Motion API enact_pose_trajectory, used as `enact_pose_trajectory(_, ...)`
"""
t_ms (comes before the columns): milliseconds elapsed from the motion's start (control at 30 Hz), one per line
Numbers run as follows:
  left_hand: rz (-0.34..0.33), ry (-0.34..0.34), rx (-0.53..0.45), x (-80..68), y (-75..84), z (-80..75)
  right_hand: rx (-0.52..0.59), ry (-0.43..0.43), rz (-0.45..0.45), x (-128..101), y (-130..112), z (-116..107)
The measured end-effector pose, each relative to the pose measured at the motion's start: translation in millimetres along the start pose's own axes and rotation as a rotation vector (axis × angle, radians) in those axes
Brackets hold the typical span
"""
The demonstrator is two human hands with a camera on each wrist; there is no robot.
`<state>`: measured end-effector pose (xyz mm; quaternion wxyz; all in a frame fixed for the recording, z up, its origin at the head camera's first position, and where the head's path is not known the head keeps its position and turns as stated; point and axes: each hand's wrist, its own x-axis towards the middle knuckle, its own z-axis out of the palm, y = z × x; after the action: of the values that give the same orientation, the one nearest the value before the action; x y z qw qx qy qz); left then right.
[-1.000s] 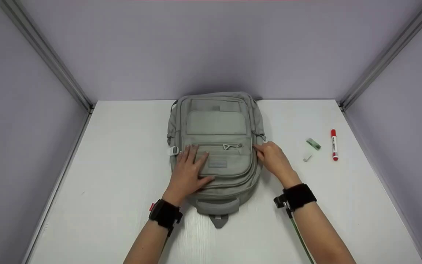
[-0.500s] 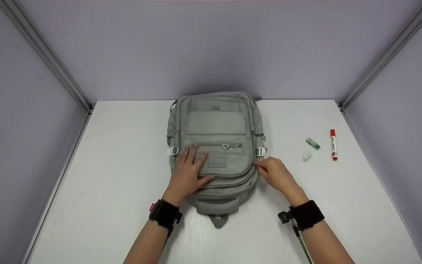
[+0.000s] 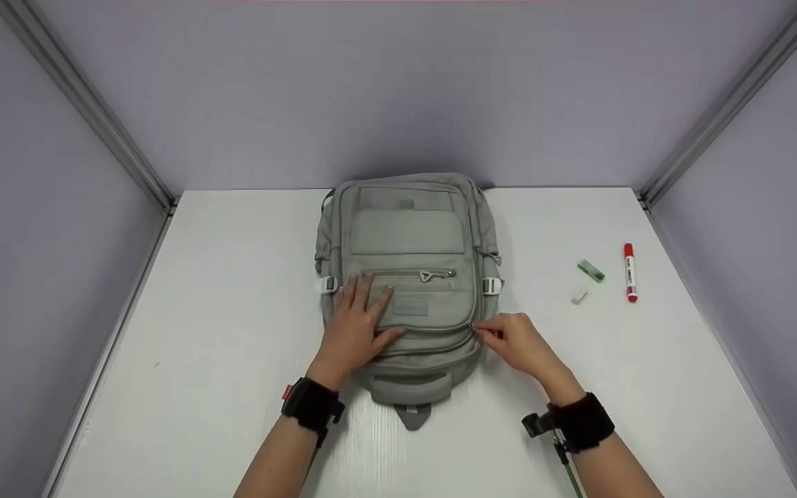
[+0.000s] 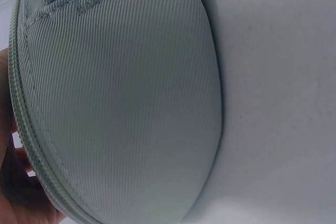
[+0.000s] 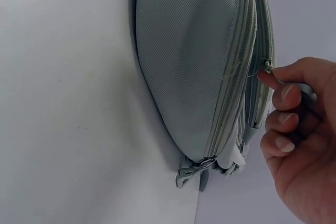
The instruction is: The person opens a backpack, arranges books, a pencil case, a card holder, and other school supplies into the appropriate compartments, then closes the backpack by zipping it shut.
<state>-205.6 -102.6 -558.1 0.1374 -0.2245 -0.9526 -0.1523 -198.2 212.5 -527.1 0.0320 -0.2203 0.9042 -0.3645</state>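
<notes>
A: Right hand (image 3: 519,342): thumb and forefinger pinched tight on a small metal zipper pull (image 5: 268,65), other fingers curled in loosely. Nothing else in that grip.

B: Whereabouts on the pack?

A: At about 4 o'clock on the grey backpack (image 3: 409,235), on a zip track rounding the lower front pocket. Hard to tell from the wrist view whether the track behind the pull lies open or closed.

B: Left hand (image 3: 357,325)?

A: Laid flat on the front pocket at about 8 o'clock, fingers straight and spread, thumb out. Pressing, not gripping.

B: Pack itself?

A: Lying front-up in the middle of the white table (image 3: 232,311), carry handle (image 3: 410,389) toward 6 o'clock, far end near the back wall at 12.

B: Step in hand, then?

A: Most likely running that zipper along its track, with the pack pinned against the pull.

B: And the next move?

A: Probably a steady draw following the curve toward 6 o'clock, pinch kept firm, flat hand kept down so the fabric doesn't bunch.

B: Anything else about?

A: Out at 3 o'clock, well apart from the pack: red marker (image 3: 630,272), small green piece (image 3: 591,270), small white piece (image 3: 579,296).
</notes>
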Motion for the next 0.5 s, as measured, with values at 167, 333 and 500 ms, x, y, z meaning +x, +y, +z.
enact_pose_trajectory(167, -0.001, 0.008, -0.005, -0.7, 0.4, 0.7, 0.047, -0.026, 0.007, 0, -7, 1)
enact_pose_trajectory(333, -0.01, 0.002, -0.005, -0.5, 0.7, 1.3, 0.073, -0.08, 0.014, 2, -15, 6)
enact_pose_trajectory(500, -0.012, 0.006, 0.003, -0.4, 1.3, 1.7, 0.099, -0.096, -0.002, 3, -23, 15)
